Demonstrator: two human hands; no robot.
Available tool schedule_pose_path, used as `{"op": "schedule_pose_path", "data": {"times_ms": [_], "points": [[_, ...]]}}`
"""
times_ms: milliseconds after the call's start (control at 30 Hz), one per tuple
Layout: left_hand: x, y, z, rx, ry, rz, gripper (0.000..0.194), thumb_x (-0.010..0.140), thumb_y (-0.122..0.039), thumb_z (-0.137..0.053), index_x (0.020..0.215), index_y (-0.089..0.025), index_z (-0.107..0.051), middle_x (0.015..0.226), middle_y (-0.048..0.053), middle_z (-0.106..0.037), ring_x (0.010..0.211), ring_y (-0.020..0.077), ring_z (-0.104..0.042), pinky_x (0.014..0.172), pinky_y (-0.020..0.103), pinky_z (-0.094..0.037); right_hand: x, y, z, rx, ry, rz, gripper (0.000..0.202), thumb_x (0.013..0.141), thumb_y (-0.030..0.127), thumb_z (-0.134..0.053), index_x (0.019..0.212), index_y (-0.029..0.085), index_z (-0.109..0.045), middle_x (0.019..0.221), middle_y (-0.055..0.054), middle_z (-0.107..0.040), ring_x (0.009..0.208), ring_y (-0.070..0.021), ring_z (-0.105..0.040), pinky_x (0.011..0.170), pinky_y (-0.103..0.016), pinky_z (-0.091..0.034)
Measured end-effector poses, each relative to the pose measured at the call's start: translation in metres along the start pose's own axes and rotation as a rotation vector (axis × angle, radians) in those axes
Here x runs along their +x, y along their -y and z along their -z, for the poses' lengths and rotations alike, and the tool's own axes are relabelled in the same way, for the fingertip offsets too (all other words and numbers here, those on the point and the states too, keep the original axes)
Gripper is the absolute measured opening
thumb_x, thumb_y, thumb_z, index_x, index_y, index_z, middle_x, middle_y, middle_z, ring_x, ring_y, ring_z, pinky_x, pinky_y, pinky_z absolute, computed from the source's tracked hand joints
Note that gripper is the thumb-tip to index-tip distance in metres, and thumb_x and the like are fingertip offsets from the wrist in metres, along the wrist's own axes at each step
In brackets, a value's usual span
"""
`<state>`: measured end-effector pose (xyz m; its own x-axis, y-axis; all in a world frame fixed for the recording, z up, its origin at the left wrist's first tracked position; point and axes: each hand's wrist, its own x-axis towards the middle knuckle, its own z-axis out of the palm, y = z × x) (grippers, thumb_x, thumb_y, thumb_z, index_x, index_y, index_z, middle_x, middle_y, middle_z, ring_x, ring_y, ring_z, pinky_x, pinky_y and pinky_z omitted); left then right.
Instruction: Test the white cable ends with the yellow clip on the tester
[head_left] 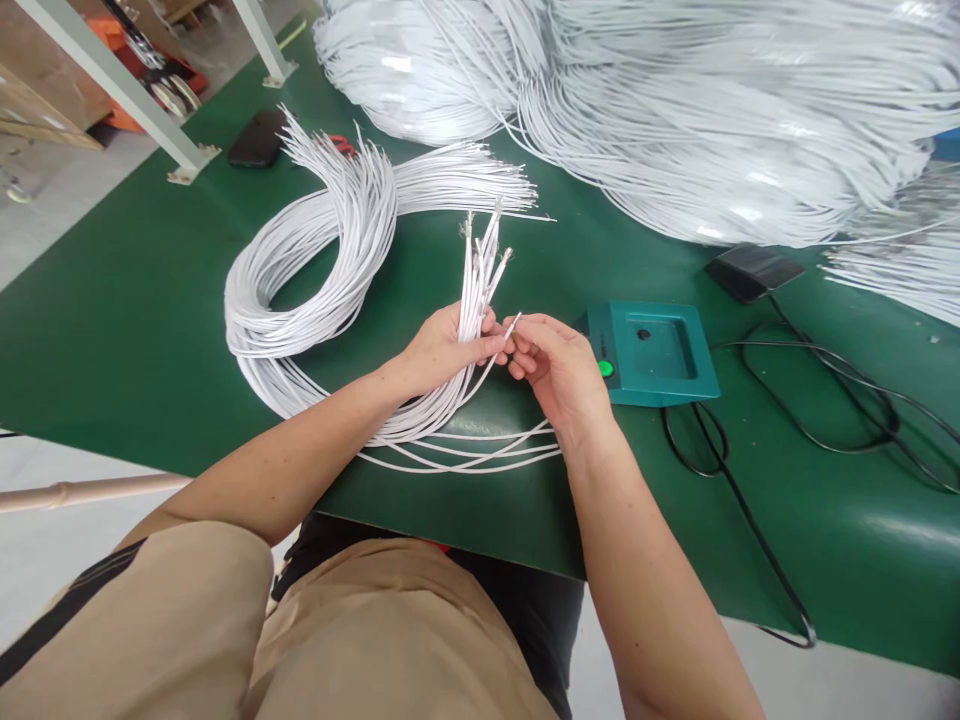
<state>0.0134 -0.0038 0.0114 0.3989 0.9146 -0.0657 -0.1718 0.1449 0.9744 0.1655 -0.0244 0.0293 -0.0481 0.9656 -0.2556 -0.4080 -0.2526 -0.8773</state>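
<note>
At centre frame, a person's left hand [448,347] grips a bundle of white cables [470,295], their frayed silvery ends [508,257] fanning upward. The right hand [561,362], fingers narrowed, meets a single cable tip [514,325]; whether it grips, one cannot tell. Apparently ends are being worked singly; continuing calls for a delicate pinch.

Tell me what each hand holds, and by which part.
Left hand: a bundle of white wires, near its frayed ends. Right hand: apparently one wire, near its tip.
</note>
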Motion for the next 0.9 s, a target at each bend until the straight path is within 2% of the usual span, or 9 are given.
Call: {"op": "schedule_pose_path", "data": {"times_ms": [100, 167, 233, 333, 467, 567, 733, 900], "points": [[0.0005, 0.0012, -0.0005, -0.008, 0.026, 0.002, 0.031, 0.077, -0.02, -0.075, 0.08, -0.015, -0.044, 0.076, 0.001, -0.065, 0.067, 0.0099, -0.065, 0.062, 0.021, -0.048, -0.0006, 0.0015, 0.0, 0.003, 0.005, 0.033, 0.024, 0.074, 0.034, -0.07, 0.089, 0.015, -0.071, 0.054, 0.006, -0.044, 0.047, -0.0067, -0.038, 0.045, -0.022, -0.035], [0.0005, 0.0023, -0.001, 0.001, 0.051, 0.007, 0.03, 0.077, -0.019, -0.074, 0.081, -0.015, -0.045, 0.076, 0.001, -0.066, 0.069, 0.0111, -0.067, 0.066, 0.023, -0.051, 0.0003, 0.0016, 0.0002, -0.005, 0.023, 0.031, 0.033, 0.077, 0.047, -0.069, 0.085, 0.015, -0.07, 0.052, 0.007, -0.039, 0.045, -0.0071, -0.038, 0.043, -0.023, -0.034], [0.0004, 0.0031, -0.0015, 0.021, 0.065, 0.006, 0.029, 0.077, -0.019, -0.075, 0.081, -0.015, -0.046, 0.076, 0.001, -0.065, 0.072, 0.0121, -0.068, 0.07, 0.025, -0.052, 0.0017, 0.001, 0.0012, -0.027, 0.039, 0.013, 0.038, 0.074, 0.052, -0.073, 0.072, 0.015, -0.066, 0.051, 0.006, -0.038, 0.045, -0.0081, -0.043, 0.042, -0.023, -0.031], [0.0003, 0.0028, -0.0021, 0.043, 0.048, 0.008, 0.031, 0.075, -0.02, -0.076, 0.08, -0.015, -0.046, 0.075, 0.0, -0.064, 0.072, 0.0125, -0.068, 0.071, 0.026, -0.053, 0.0036, 0.0003, 0.0038, -0.005, 0.071, -0.026, 0.039, 0.069, 0.047, -0.081, 0.062, 0.015, -0.06, 0.052, 0.005, -0.04, 0.047, -0.0078, -0.045, 0.042, -0.022, -0.031], [0.0003, 0.0013, -0.0013, 0.047, 0.006, 0.007, 0.031, 0.073, -0.02, -0.077, 0.08, -0.014, -0.047, 0.075, 0.001, -0.065, 0.069, 0.0122, -0.067, 0.069, 0.026, -0.053, 0.0039, 0.0008, 0.007, 0.082, 0.105, -0.081, 0.036, 0.068, 0.045, -0.084, 0.075, 0.014, -0.068, 0.056, 0.007, -0.041, 0.047, -0.0043, -0.037, 0.045, -0.02, -0.034], [0.0004, 0.0008, 0.0, 0.032, -0.013, -0.001, 0.031, 0.074, -0.02, -0.077, 0.081, -0.013, -0.048, 0.079, 0.002, -0.066, 0.07, 0.011, -0.067, 0.067, 0.024, -0.053, 0.0028, 0.0004, 0.0071, 0.073, 0.074, -0.083, 0.034, 0.065, 0.04, -0.085, 0.082, 0.013, -0.072, 0.059, 0.006, -0.044, 0.048, -0.0035, -0.035, 0.046, -0.019, -0.036], [0.0005, -0.0003, 0.0015, 0.025, -0.015, -0.006, 0.033, 0.074, -0.025, -0.079, 0.089, -0.014, -0.052, 0.08, 0.001, -0.065, 0.071, 0.0111, -0.066, 0.065, 0.022, -0.051, -0.0004, -0.0016, 0.0023, -0.074, -0.018, 0.077, 0.03, 0.074, 0.044, -0.077, 0.082, 0.015, -0.073, 0.064, 0.003, -0.054, 0.051, -0.0057, -0.041, 0.049, -0.022, -0.04], [0.0001, -0.0005, 0.0036, 0.037, 0.025, -0.015, 0.054, 0.078, -0.026, -0.077, 0.126, -0.017, -0.055, 0.082, 0.0, -0.063, 0.072, 0.0107, -0.064, 0.065, 0.022, -0.05, -0.0019, -0.0044, -0.0001, -0.34, -0.119, 0.242, 0.018, 0.077, 0.033, -0.073, 0.084, 0.016, -0.071, 0.07, 0.001, -0.064, 0.053, -0.0079, -0.047, 0.053, -0.024, -0.043]]}}
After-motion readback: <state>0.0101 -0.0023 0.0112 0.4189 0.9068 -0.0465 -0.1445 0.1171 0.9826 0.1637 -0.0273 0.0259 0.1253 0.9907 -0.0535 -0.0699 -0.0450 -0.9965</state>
